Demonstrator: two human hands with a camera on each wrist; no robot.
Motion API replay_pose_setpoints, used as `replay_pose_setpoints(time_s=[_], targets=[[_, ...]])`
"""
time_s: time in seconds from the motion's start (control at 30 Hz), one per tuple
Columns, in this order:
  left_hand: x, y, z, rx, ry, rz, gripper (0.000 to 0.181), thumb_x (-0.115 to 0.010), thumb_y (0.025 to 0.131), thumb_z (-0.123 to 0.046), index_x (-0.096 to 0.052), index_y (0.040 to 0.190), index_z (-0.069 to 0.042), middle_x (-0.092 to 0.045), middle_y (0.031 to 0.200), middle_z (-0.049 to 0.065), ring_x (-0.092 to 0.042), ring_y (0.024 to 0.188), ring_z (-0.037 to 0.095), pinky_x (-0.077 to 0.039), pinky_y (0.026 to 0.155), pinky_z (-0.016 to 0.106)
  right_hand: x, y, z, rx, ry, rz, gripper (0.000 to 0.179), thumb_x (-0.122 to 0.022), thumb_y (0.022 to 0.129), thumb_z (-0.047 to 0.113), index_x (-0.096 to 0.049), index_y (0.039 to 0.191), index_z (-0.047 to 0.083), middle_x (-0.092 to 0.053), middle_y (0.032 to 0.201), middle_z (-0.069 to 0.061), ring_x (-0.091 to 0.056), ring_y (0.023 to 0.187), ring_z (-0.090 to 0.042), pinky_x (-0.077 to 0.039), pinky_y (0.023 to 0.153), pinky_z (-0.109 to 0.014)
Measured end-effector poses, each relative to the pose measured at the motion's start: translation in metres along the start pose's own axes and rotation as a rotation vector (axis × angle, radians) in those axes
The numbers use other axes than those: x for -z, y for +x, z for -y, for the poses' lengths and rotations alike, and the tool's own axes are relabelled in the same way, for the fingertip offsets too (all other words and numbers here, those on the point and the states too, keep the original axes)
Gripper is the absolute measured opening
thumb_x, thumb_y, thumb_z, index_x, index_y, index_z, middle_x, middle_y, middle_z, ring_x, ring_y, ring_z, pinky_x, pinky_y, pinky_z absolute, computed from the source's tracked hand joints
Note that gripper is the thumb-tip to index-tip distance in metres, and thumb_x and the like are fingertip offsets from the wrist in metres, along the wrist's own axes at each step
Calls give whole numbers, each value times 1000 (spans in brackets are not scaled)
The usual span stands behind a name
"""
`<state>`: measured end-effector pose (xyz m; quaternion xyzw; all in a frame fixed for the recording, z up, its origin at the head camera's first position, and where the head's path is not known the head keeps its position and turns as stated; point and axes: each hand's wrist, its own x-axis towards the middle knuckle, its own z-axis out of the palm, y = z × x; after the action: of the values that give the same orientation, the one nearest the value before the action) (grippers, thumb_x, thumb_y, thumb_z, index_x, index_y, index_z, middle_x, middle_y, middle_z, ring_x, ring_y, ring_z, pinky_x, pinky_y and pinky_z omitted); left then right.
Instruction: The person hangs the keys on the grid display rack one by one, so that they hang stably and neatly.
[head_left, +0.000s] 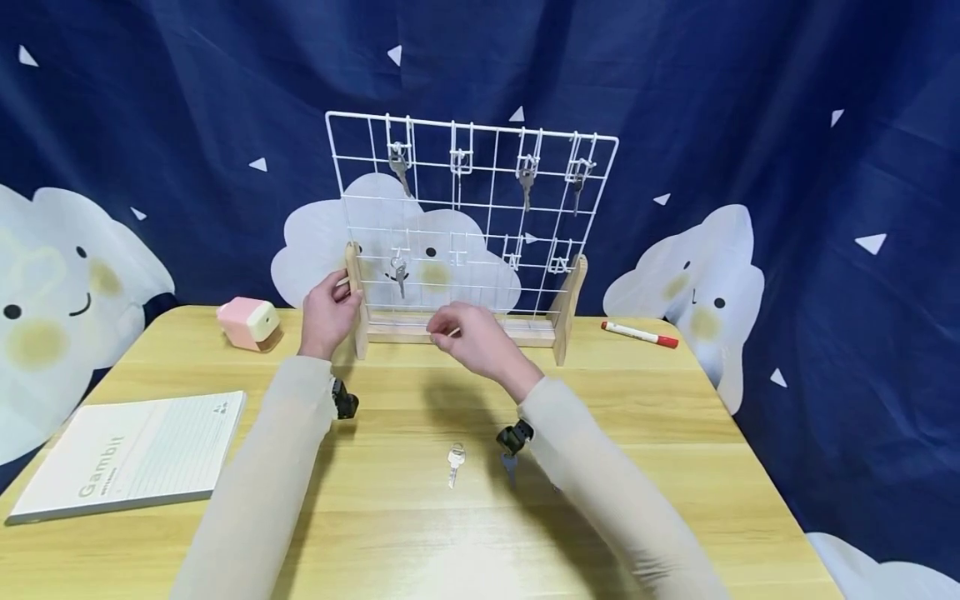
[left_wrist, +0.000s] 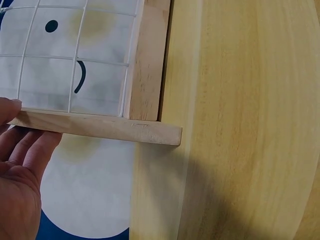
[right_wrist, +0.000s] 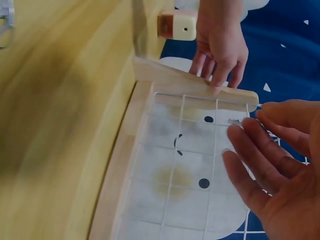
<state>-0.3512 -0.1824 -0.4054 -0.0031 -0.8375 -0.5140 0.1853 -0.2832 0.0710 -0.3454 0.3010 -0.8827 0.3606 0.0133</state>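
My left hand [head_left: 328, 317] grips the left wooden upright of a key rack, thumb on one side and fingers on the other; the left wrist view shows this upright [left_wrist: 100, 124] close up. In front of the rack's lower part is my right hand [head_left: 480, 337], fingers loosely bent, with nothing visible in them. A key [head_left: 401, 275] hangs on the lower left hook of the white wire grid [head_left: 491, 204]. More keys hang along the top row, among them one key [head_left: 527, 185]. On the table lie a silver key [head_left: 456, 463] and another key [head_left: 510, 467] by my right wrist.
A pink and cream box-shaped item [head_left: 249, 323] stands left of the rack. Further forward on the left lies a notebook [head_left: 135, 454]. A red-capped marker [head_left: 639, 334] lies right of the rack on the wooden table [head_left: 390, 533]. Dark blue cloud-print cloth hangs behind.
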Motion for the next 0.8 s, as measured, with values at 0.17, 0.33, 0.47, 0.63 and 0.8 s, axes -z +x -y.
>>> replay_pose_setpoints(time_s=[0.17,0.33,0.47,0.63,0.8], targets=[[-1,0,1,-13,-11,2,45,-60,95,-4,-52,139,1,-61,123,25,-60,115,33,-50,97,37,-2,-17,-6,5,-43,76,8,-66,91,3,-71,98,5,-68,94,-2,-64,88,-14,-56,82,-29],[-3,1,0,-12,-3,6,45,-59,96,-4,-51,140,0,-61,125,24,-60,115,32,-50,98,36,-2,-34,-12,-15,-73,150,11,-68,90,3,-70,100,6,-67,94,0,-63,89,-13,-54,82,-26],[-3,1,-1,-2,-8,13,45,-59,97,-5,-51,141,-1,-60,126,24,-59,117,31,-49,98,35,-4,-45,-16,-41,-62,201,15,-69,89,3,-70,104,4,-68,96,-1,-63,91,-15,-54,87,-33],[-3,0,-1,1,2,8,45,-58,97,-5,-51,141,-1,-60,126,23,-60,116,30,-49,98,34,-12,-59,-22,-46,-22,259,18,-68,89,0,-68,106,2,-69,100,-7,-63,93,-18,-55,87,-37],[-2,0,-2,-6,24,-1,44,-58,97,-5,-52,140,-1,-61,125,23,-60,116,30,-49,98,36,-21,-71,-29,-28,-21,303,21,-69,87,-3,-68,107,-1,-68,101,-10,-63,91,-18,-55,85,-31]])
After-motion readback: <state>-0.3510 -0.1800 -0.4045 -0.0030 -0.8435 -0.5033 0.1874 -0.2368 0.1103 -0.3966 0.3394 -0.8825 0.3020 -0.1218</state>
